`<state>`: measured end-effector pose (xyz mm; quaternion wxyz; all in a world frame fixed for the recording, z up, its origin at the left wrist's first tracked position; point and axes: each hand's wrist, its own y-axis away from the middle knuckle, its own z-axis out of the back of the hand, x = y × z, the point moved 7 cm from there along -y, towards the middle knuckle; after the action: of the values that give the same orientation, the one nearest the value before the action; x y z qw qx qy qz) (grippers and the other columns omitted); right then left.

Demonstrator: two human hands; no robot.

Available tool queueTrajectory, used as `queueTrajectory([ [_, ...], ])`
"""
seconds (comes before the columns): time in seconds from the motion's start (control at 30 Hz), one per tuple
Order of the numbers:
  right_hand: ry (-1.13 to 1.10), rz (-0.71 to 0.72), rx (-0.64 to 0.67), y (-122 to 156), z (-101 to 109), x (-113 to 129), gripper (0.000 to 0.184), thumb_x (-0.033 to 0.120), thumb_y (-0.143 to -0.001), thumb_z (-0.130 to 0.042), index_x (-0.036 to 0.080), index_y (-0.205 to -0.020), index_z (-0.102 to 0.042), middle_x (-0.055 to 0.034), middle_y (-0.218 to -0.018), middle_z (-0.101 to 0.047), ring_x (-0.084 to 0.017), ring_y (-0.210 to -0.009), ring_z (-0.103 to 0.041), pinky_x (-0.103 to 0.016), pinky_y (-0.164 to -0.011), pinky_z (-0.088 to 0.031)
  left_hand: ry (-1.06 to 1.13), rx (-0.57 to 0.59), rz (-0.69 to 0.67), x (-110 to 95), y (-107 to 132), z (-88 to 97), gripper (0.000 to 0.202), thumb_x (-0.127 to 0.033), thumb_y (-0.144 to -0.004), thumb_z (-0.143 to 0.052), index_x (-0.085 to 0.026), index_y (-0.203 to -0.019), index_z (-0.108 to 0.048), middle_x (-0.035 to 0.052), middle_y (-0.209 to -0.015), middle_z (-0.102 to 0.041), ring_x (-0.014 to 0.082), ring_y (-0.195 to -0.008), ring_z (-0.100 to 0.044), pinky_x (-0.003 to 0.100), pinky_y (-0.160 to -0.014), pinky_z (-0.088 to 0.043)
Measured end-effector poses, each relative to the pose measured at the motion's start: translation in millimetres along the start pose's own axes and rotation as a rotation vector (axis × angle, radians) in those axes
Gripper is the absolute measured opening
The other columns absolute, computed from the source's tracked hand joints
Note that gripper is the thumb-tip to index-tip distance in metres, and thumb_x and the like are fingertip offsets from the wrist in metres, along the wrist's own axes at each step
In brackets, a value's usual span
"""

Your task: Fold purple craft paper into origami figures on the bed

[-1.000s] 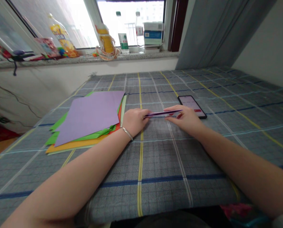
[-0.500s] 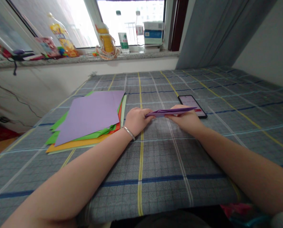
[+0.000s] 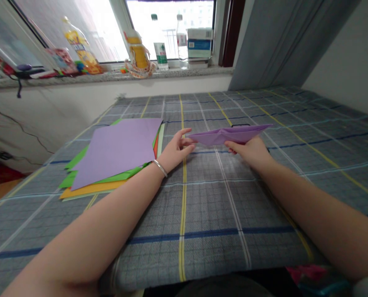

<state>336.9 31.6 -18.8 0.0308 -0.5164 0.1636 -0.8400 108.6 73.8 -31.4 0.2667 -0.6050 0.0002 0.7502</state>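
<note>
Folded purple paper (image 3: 230, 134): held just above the bed (image 3: 202, 198), between the 2 hands.
Left hand (image 3: 175, 149): fingertips pinch its left tip.
Right hand (image 3: 252, 151): grips it from beneath, near the middle.
Handling: likely light, thin and easily creased; best held gently by the folded edges.
Beside: stack of coloured sheets (image 3: 116, 152).

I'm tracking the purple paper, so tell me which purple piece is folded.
The folded purple paper held between the left hand and the right hand, creased into a long pointed shape. The other purple sheet lies flat on the coloured stack.
</note>
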Motion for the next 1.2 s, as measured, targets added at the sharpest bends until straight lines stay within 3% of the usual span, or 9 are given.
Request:
queueTrajectory([
  [0.1,-0.084,-0.027,0.035,5,-12,5,0.019,0.034,-0.068,-0.072,0.018,-0.073,-0.063,-0.0012,-0.058,-0.064,-0.016,-0.051,-0.059,-0.029,-0.05,-0.048,0.042,0.006,0.057,1,2,-7.9,0.063,-0.023,-0.068,-0.074,-0.017,-0.125,-0.047,-0.0012,-0.076,-0.068,0.0132,-0.074,-0.066,0.026,-0.074,-0.049],
  [0.2,-0.197,-0.115,0.057,11,-26,8,0.018,0.032,-0.067,-0.073,0.018,-0.074,-0.064,-0.0022,-0.063,-0.066,-0.014,-0.05,-0.059,-0.028,-0.049,-0.05,0.114,-0.13,0.106,0,3,-2.6,0.065,-0.027,-0.068,-0.076,-0.018,-0.125,-0.045,-0.008,-0.061,-0.063,0.0084,-0.054,-0.058,0.021,-0.061,-0.046],
  [0.3,-0.343,-0.248,0.059,16,-38,4,0.017,0.031,-0.067,-0.073,0.018,-0.075,-0.065,-0.0047,-0.071,-0.069,-0.015,-0.057,-0.062,-0.027,-0.049,-0.051,0.234,-0.175,0.099,-3,4,-4.2,0.067,-0.031,-0.066,-0.078,-0.017,-0.124,-0.048,-0.0043,-0.068,-0.068,0.0114,-0.063,-0.063,0.024,-0.066,-0.05],
  [0.47,-0.375,-0.269,0.078,19,-45,4,0.019,0.034,-0.068,-0.073,0.019,-0.078,-0.065,-0.0065,-0.08,-0.071,-0.017,-0.066,-0.065,-0.026,-0.05,-0.053,0.125,-0.06,0.084,-9,5,-20.3,0.036,-0.044,-0.07,-0.074,-0.012,-0.087,-0.068,0.0075,-0.089,-0.073,0.0212,-0.084,-0.068,0.033,-0.079,-0.053],
  [0.6,-0.379,-0.248,0.095,19,-44,4,0.02,0.033,-0.068,-0.074,0.019,-0.078,-0.065,-0.007,-0.079,-0.071,-0.018,-0.067,-0.066,-0.027,-0.05,-0.054,0.123,-0.154,0.046,-3,3,-11.5,0.041,-0.053,-0.075,-0.068,-0.014,-0.087,-0.067,0.0057,-0.088,-0.073,0.0192,-0.082,-0.067,0.033,-0.079,-0.054],
  [0.7,-0.405,-0.26,0.101,20,-44,4,0.015,0.028,-0.068,-0.075,0.018,-0.075,-0.066,-0.0064,-0.076,-0.071,-0.017,-0.064,-0.065,-0.028,-0.051,-0.055,0.126,-0.32,0.043,6,1,6.7,0.046,-0.063,-0.08,-0.056,-0.017,-0.08,-0.062,0.0025,-0.077,-0.068,0.0153,-0.074,-0.065,0.03,-0.074,-0.055],
  [0.9,-0.445,-0.292,0.104,20,-44,-1,0.013,0.028,-0.072,-0.074,0.016,-0.074,-0.068,-0.0069,-0.074,-0.071,-0.014,-0.059,-0.063,-0.025,-0.051,-0.054,0.177,-0.37,0.085,12,-1,15.1,0.042,-0.059,-0.083,-0.054,-0.019,-0.074,-0.053,-0.0011,-0.068,-0.06,0.011,-0.063,-0.059,0.025,-0.066,-0.054],
  [1.07,-0.366,-0.229,0.23,19,-50,0,0.042,0.054,-0.081,-0.062,0.014,-0.077,-0.072,-0.0099,-0.073,-0.072,-0.012,-0.053,-0.06,-0.022,-0.044,-0.05,0.112,-0.421,0.128,17,0,18.5,0.036,-0.052,-0.093,-0.042,-0.02,-0.08,-0.05,-0.001,-0.068,-0.057,0.0111,-0.061,-0.057,0.024,-0.061,-0.053],
  [1.2,-0.302,-0.161,0.26,20,-53,1,0.055,0.065,-0.081,-0.055,0.013,-0.081,-0.073,-0.0105,-0.074,-0.073,-0.011,-0.052,-0.059,-0.021,-0.043,-0.048,-0.239,-0.486,-0.147,-10,7,23.6,0.034,-0.045,-0.093,-0.045,-0.02,-0.115,-0.048,0.0081,-0.107,-0.061,0.0169,-0.092,-0.061,0.032,-0.08,-0.052],
])
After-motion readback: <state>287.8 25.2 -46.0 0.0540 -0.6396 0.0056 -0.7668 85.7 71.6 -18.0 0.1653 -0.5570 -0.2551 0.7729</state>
